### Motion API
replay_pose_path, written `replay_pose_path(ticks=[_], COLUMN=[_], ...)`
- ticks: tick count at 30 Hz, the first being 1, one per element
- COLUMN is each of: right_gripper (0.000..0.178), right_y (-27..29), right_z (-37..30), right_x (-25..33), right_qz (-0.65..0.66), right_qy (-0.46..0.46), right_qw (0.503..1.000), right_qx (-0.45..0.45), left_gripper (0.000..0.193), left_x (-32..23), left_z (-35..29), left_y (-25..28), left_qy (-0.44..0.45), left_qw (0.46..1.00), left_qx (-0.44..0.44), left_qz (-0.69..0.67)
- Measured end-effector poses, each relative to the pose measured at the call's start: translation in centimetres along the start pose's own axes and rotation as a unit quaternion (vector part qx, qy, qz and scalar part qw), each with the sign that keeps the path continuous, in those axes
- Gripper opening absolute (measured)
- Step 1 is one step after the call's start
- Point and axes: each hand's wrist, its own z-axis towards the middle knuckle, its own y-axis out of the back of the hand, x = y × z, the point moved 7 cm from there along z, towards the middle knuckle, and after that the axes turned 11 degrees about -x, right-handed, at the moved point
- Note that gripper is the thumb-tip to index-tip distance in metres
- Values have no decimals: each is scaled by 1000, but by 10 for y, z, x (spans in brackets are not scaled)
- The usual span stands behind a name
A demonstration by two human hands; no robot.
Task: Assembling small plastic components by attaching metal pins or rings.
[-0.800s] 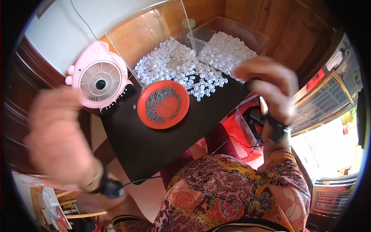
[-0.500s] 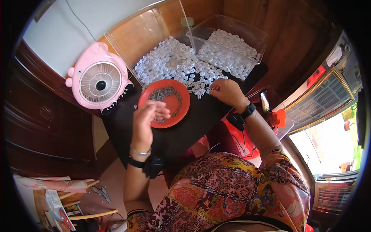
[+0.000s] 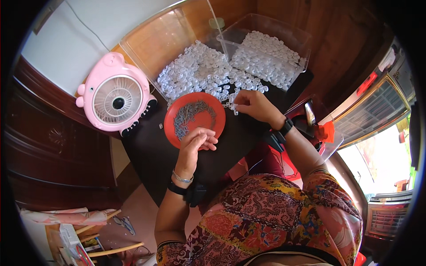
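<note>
An orange-red plate [image 3: 218,128] on the dark table holds many thin grey metal nails [image 3: 186,119], heaped mostly toward its left side. My left hand [image 3: 195,145] hovers over the plate's near rim, fingers curled together; whatever is in them is too small to make out. Just right of the plate, my right hand [image 3: 257,106] pinches with thumb and forefinger at a small white plastic piece [image 3: 233,107] at the near edge of the spread. Behind both hands lies a large heap of small white oval plastic pieces [image 3: 195,71], with holes in them.
A clear plastic bin [image 3: 306,48] at the back right holds more white pieces. Another clear panel [image 3: 151,35] stands behind the heap. A pink animal-shaped fan [image 3: 116,99] sits at the table's left. One loose white piece [image 3: 161,126] lies left of the plate on the dark tabletop [image 3: 151,155].
My left hand has moved right and nearer me, from the plate's left side to its near rim. My right hand has shifted slightly left, toward the plate. The view has shifted a little.
</note>
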Motion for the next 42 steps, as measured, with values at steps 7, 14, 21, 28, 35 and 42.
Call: replay_pose_path(ticks=[7,14,21,28,35,42], right_gripper=[12,7,4,8,15,11], right_y=[-53,-65,-50,-53,-48,-66], right_z=[-20,-32,-37,-38,-21,-5], right_x=[78,98,112,90,112,131], right_qz=[428,385,158,199,114,128], right_qy=[-132,-56,81,9,90,226], right_qw=[889,920,983,980,989,963], right_qx=[97,53,-42,-3,1,69], left_gripper=[28,18,21,21,21,21], left_x=[0,-18,-17,-6,-12,-12], left_z=[-2,-7,-9,-6,-2,3], left_y=[0,-3,-3,1,17,24], left_qy=[-18,-153,-214,-94,-93,-106], left_qw=[999,981,958,992,989,987], left_qx=[-17,-94,-103,-85,-114,-107], left_qz=[25,72,159,-12,0,-55])
